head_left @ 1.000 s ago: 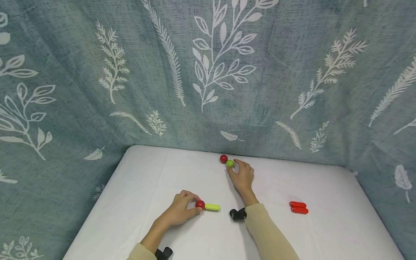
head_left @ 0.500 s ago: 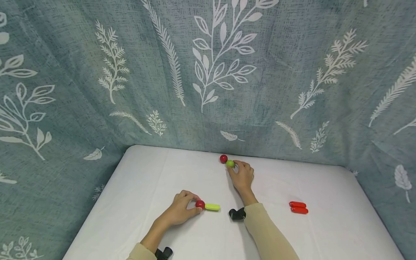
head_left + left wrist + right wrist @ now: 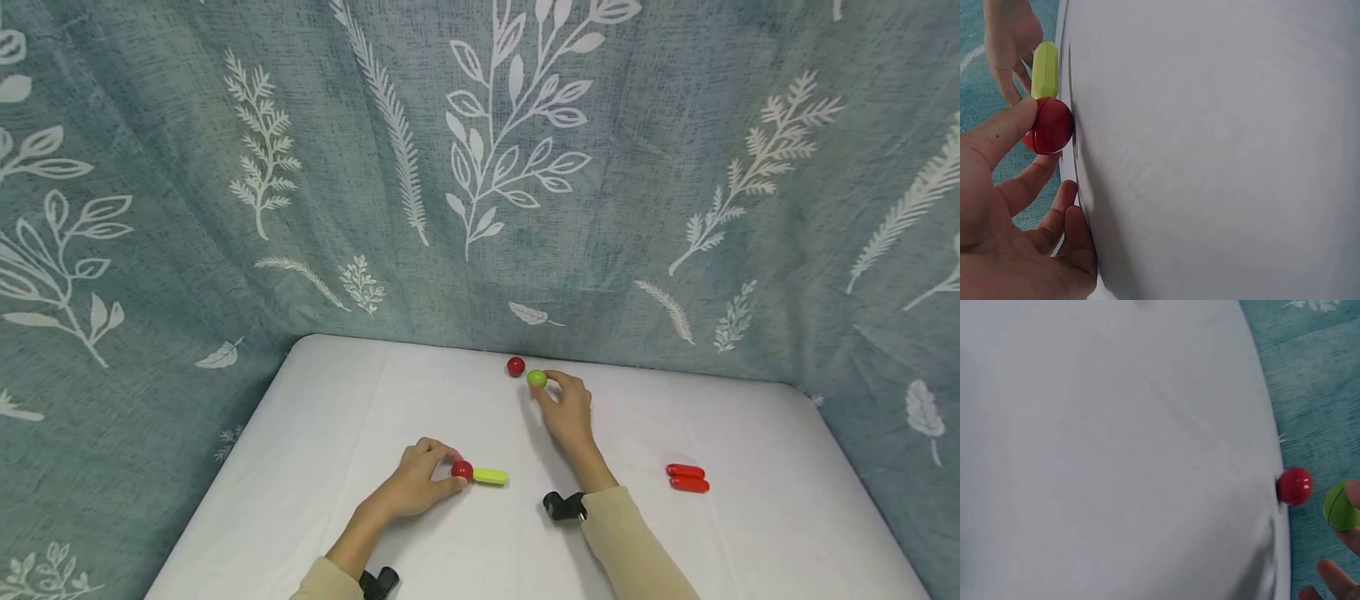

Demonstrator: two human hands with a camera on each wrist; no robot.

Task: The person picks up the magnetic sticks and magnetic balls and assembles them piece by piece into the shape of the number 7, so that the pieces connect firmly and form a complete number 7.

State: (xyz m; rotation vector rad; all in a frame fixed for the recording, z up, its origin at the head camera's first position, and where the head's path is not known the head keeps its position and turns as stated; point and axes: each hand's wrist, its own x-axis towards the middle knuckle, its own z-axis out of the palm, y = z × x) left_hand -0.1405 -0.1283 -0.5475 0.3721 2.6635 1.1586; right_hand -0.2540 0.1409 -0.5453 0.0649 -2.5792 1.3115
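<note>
Thumb and fingers of my left hand (image 3: pixel 414 485) pinch a red ball (image 3: pixel 462 472) near the middle of the table. A lime-green stick (image 3: pixel 491 477) extends from that ball to the right; in the left wrist view the ball (image 3: pixel 1052 126) has a seam and the stick (image 3: pixel 1045 72) meets it end-on. Farther back, my right hand (image 3: pixel 570 410) pinches a lime-green ball (image 3: pixel 537 378) between thumb and fingers. Just left of it, a second red ball (image 3: pixel 516 367) rests by the table's far edge. The right wrist view shows a gap between the green ball (image 3: pixel 1339 509) and red ball (image 3: pixel 1294 486).
Two red sticks (image 3: pixel 687 477) lie side by side on the right part of the white table (image 3: pixel 772 517). A teal leaf-patterned curtain (image 3: pixel 420 167) hangs behind and beside the table. A black wrist camera (image 3: pixel 564 506) sits by the right sleeve.
The right hand has moved slightly right with the green ball, opening a gap from the far red ball. My left hand still pinches its red ball in the same place.
</note>
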